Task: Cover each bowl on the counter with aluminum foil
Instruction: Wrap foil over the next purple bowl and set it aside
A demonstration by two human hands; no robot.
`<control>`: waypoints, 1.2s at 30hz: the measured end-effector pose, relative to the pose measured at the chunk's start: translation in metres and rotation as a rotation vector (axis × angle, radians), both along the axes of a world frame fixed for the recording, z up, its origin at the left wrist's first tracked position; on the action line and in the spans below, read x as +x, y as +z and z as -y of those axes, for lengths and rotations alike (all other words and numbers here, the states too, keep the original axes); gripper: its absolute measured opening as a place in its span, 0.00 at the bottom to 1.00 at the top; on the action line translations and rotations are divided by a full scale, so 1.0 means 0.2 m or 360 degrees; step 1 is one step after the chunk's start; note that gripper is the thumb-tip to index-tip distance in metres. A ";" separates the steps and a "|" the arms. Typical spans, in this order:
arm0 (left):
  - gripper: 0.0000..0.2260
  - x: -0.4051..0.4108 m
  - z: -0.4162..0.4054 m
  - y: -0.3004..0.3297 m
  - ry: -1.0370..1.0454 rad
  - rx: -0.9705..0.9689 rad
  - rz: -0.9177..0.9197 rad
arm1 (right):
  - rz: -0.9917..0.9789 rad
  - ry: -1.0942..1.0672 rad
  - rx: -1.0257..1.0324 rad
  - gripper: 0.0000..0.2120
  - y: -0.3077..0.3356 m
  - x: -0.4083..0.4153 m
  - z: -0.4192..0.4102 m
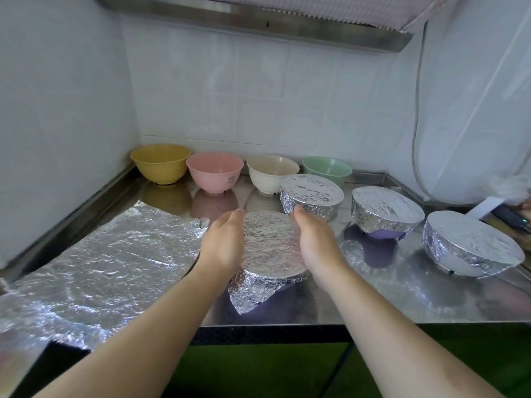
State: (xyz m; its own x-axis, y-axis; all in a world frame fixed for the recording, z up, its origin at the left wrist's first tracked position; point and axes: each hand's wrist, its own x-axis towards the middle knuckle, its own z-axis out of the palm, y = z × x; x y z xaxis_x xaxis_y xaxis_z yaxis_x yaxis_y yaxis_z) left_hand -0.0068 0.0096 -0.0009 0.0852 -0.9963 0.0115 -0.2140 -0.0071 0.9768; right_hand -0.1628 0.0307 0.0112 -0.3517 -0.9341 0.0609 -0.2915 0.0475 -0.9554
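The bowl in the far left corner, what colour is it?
Yellow; the head view shows it.

Soft, even daylight fills the scene, with glare on the steel counter (373,297) and crinkled foil sheet (100,268). Wide-angle distortion bends the edges. The hands show slight motion blur, and shadows are faint.

Crinkled shiny foil (94,271), glossy steel counter (388,294), seemingly matt plastic bowls (214,172).

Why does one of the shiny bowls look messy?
The foil-covered bowl between the left hand and right hand has a loose foil flap sticking out at the front, not tucked under. The purple bowl to its right shows bare plastic below its foil. The other wrapped bowls look neat.
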 end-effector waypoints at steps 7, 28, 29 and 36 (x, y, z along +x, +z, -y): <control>0.15 -0.02 -0.09 -0.01 0.0114 0.0069 -0.0457 | -0.0109 -0.0228 -0.0196 0.17 0.02 -0.03 -0.05; 0.09 -0.04 -0.22 0.01 0.0179 -0.0100 -0.0241 | 0.0048 -0.0346 -0.0235 0.14 -0.03 0.03 -0.13; 0.07 -0.03 -0.20 0.04 0.0174 -0.0142 -0.0176 | -0.0047 -0.0347 -0.0291 0.16 -0.03 0.03 -0.15; 0.13 -0.05 -0.06 0.08 -0.0007 -0.0209 0.0188 | -0.0156 -0.0234 -0.0316 0.24 -0.07 0.11 -0.12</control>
State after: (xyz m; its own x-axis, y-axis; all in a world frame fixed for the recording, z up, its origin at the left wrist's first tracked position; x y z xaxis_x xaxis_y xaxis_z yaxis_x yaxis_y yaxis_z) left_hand -0.0175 0.0218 0.0158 0.0713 -0.9859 0.1513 -0.3274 0.1202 0.9372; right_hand -0.1401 0.0539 -0.0037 -0.4662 -0.8397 0.2786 -0.3869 -0.0897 -0.9178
